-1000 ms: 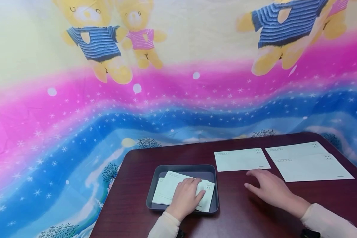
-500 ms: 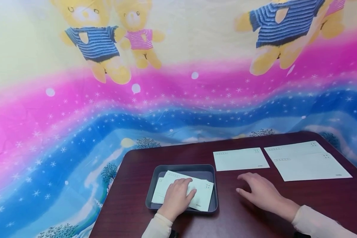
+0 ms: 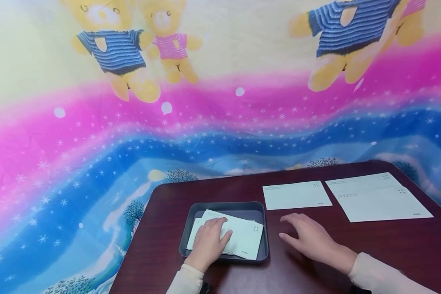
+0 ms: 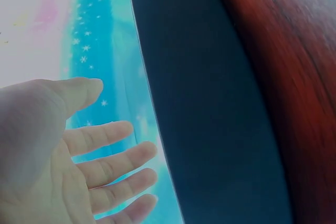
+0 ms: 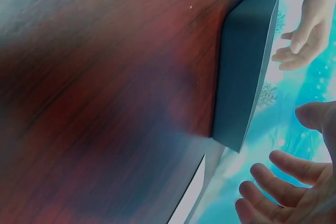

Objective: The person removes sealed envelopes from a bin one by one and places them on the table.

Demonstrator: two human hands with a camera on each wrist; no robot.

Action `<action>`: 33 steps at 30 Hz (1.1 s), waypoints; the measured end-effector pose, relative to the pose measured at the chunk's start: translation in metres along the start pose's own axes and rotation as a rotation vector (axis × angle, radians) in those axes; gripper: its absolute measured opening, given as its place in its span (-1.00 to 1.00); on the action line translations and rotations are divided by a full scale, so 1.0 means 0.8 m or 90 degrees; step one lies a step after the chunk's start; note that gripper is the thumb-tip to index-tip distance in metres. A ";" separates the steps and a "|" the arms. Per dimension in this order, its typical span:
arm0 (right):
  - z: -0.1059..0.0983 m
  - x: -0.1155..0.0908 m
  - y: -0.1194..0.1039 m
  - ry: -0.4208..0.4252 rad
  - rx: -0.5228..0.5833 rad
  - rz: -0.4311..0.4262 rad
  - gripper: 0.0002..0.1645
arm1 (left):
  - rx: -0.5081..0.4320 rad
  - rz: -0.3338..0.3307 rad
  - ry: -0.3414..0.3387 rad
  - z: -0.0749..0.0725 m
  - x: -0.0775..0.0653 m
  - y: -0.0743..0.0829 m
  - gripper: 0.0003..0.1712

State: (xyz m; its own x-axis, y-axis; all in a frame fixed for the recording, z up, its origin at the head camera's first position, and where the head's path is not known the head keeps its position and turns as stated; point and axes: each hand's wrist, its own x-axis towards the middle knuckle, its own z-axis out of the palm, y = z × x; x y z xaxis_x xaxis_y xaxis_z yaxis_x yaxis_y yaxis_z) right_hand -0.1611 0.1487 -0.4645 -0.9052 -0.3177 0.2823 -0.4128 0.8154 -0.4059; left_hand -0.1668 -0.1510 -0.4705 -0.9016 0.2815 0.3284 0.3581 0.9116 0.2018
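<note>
My left hand [image 3: 209, 243] hovers over a stack of white envelopes [image 3: 247, 237] in a shallow dark grey tray [image 3: 239, 213], covering their left part in the head view. In the left wrist view its fingers [image 4: 118, 163] are spread and relaxed above the tray's outer wall [image 4: 205, 103], holding nothing. To the right of the tray, my right hand [image 3: 314, 239] hangs over the table, thumb and fingers apart, nothing between them. The right wrist view shows its loosely bent fingers [image 5: 283, 166] beside the tray's side wall [image 5: 244, 72].
On the dark reddish-brown table [image 3: 161, 228], one white envelope [image 3: 297, 196] lies behind the right hand. Farther right, a front envelope [image 3: 382, 206] overlaps a back envelope [image 3: 360, 181]. A patterned cloth [image 3: 224, 114] with bears and snowflakes hangs behind the table.
Both hands have drifted left, the right one nearer the tray and away from the loose envelopes. More of the stack's top envelope shows. Tray and envelopes have stayed put.
</note>
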 end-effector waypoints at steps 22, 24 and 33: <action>0.048 0.017 -0.055 0.003 0.033 -0.108 -0.53 | 0.020 -0.044 0.031 -0.005 -0.020 -0.038 -0.57; 0.055 0.019 -0.058 0.007 0.034 -0.133 -0.53 | 0.026 -0.048 0.029 -0.004 -0.021 -0.041 -0.57; 0.073 0.031 -0.069 0.022 0.021 -0.185 -0.51 | 0.037 -0.058 0.032 -0.003 -0.024 -0.048 -0.57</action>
State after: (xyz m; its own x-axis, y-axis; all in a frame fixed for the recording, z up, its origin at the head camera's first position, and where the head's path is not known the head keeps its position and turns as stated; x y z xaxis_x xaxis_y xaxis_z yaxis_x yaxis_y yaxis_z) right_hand -0.1669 0.0676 -0.4859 -0.7450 -0.5180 0.4203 -0.6575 0.6768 -0.3312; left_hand -0.1626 -0.1919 -0.4826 -0.9163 0.1821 0.3567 0.2587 0.9490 0.1802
